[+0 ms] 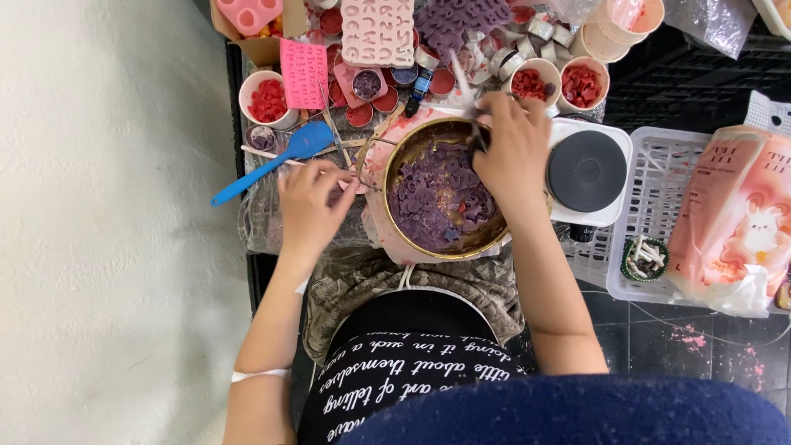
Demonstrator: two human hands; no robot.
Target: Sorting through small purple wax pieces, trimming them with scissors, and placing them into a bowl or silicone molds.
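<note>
A brass pan (445,194) of purple wax pieces (437,198) sits at the middle of the cluttered worktop (264,222). The left hand (313,202), just left of the pan, has its fingers pinched shut on the pan's wire handle (367,165). The right hand (512,148), over the pan's far right rim, grips a thin stick (463,78) dipping into the wax. A blue spatula (276,161) lies left of the pan, a black hotplate (587,170) just right.

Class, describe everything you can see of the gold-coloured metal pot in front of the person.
The gold-coloured metal pot is round, shiny and open-topped, standing upright on a stained work surface. It holds a heap of purple wax-like pieces with a few reddish bits. A thin wire handle sticks out on its left, where the left hand grips it. The right hand reaches over the far rim with a thin tool dipping inside.
</note>
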